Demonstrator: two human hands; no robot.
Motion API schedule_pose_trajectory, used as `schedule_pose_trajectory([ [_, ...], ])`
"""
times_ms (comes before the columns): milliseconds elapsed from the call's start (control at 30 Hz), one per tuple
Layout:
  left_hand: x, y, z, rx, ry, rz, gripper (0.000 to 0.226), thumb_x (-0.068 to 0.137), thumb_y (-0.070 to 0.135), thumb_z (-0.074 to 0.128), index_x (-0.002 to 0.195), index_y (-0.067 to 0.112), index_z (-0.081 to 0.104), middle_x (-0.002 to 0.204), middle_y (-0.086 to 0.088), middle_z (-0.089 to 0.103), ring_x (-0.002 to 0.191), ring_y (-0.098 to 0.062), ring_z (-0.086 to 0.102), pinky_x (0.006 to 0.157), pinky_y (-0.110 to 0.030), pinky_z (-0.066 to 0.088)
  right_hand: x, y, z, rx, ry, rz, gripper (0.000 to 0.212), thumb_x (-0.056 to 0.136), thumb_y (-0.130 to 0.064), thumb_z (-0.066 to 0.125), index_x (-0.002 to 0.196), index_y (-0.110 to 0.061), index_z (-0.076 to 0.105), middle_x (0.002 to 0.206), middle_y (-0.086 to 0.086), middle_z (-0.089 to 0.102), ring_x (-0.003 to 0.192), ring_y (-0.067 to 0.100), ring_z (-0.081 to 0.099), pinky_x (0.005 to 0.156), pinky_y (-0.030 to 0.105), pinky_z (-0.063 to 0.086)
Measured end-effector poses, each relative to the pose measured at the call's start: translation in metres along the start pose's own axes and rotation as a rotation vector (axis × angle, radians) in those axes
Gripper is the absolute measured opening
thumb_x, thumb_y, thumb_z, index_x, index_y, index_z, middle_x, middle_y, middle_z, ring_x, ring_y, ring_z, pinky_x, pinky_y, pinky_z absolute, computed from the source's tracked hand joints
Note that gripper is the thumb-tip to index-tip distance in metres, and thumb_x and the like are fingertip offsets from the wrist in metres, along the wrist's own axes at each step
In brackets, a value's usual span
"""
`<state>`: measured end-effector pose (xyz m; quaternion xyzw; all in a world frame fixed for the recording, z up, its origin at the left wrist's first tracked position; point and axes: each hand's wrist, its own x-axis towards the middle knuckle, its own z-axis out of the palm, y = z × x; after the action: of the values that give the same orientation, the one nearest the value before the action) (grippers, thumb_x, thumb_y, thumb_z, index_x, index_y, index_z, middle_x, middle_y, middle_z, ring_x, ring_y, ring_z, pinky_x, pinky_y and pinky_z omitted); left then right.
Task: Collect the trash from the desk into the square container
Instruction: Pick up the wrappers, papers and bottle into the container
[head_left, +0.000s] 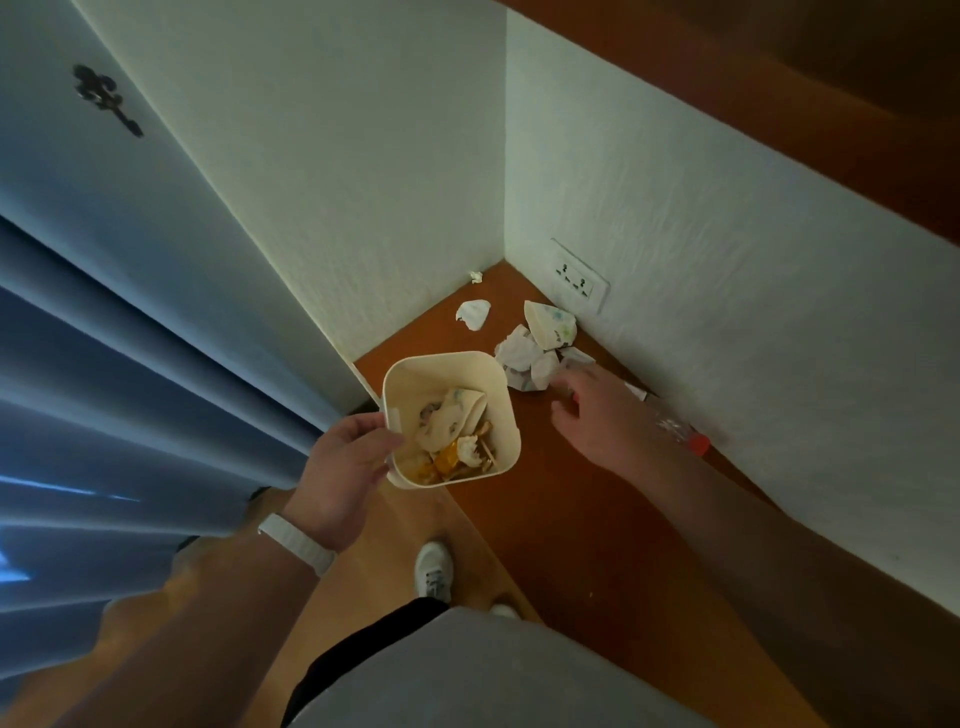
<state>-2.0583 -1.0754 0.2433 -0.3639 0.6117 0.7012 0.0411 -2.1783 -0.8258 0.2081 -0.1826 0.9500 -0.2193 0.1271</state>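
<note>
My left hand (347, 457) grips the near-left rim of a cream square container (493, 384), held at the desk's left edge. Inside lie crumpled paper, a flattened paper cup and orange scraps. My right hand (597, 410) reaches over the brown desk (561, 493) with fingers apart, its fingertips at a heap of crumpled paper (524, 358). A squashed patterned paper cup (551, 323) leans at the wall behind the heap. One white tissue wad (474, 313) lies further back, and a tiny scrap (476, 277) sits in the corner.
A clear plastic bottle with a red cap (680, 428) lies along the right wall, partly behind my right wrist. A wall socket (579, 283) sits above the desk. Blue curtains (130, 389) hang at the left. My shoe (434, 569) stands on the wooden floor below.
</note>
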Motion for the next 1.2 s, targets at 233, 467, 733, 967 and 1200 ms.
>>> schedule_pose_trajectory([
  [233, 0.038, 0.017, -0.011, 0.034, -0.057, -0.021, 0.026, 0.089, 0.001, 0.059, 0.114, -0.002, 0.063, 0.094, -0.018, 0.07, 0.079, -0.023, 0.07, 0.077, -0.039, 0.058, 0.037, 0.046, 0.028, -0.22, 0.011, 0.201, 0.057, 0.081, -0.034, 0.069, 0.13, -0.021, 0.044, 0.12, 0.004, 0.051, 0.102, 0.019, 0.05, 0.087, 0.039, 0.048],
  [467, 0.081, 0.039, -0.023, 0.061, -0.153, -0.013, 0.021, 0.089, -0.002, 0.057, 0.108, -0.003, 0.063, 0.078, -0.009, 0.068, 0.062, -0.013, 0.068, 0.057, -0.025, 0.054, 0.059, 0.051, 0.044, -0.336, -0.113, 0.305, 0.073, 0.081, -0.043, 0.063, 0.141, -0.021, 0.027, 0.131, 0.009, 0.047, 0.117, 0.031, 0.05, 0.092, 0.051, 0.048],
  [733, 0.126, 0.058, -0.019, 0.073, -0.241, -0.029, 0.018, 0.086, -0.004, 0.06, 0.1, 0.005, 0.065, 0.083, -0.011, 0.068, 0.067, -0.012, 0.067, 0.071, -0.032, 0.055, 0.054, 0.012, 0.018, -0.34, 0.049, 0.375, 0.064, 0.085, -0.047, 0.061, 0.136, -0.015, 0.039, 0.129, 0.008, 0.053, 0.113, 0.028, 0.053, 0.091, 0.043, 0.046],
  [967, 0.141, 0.066, -0.013, 0.081, -0.317, -0.026, 0.02, 0.086, 0.0, 0.061, 0.105, 0.004, 0.066, 0.101, -0.016, 0.074, 0.096, -0.029, 0.071, 0.076, -0.037, 0.055, 0.036, -0.075, -0.052, -0.062, 0.576, 0.252, 0.078, 0.072, -0.044, 0.08, 0.132, -0.011, 0.043, 0.122, 0.009, 0.054, 0.111, 0.025, 0.051, 0.086, 0.037, 0.045],
  [1200, 0.136, 0.075, -0.009, 0.061, -0.344, 0.012, 0.012, 0.088, -0.001, 0.061, 0.096, 0.007, 0.066, 0.095, -0.013, 0.073, 0.09, -0.026, 0.07, 0.076, -0.036, 0.054, 0.02, -0.147, -0.093, 0.329, 0.806, 0.068, 0.073, 0.069, -0.04, 0.084, 0.128, -0.026, 0.042, 0.119, -0.015, 0.048, 0.11, 0.005, 0.052, 0.08, 0.016, 0.047],
])
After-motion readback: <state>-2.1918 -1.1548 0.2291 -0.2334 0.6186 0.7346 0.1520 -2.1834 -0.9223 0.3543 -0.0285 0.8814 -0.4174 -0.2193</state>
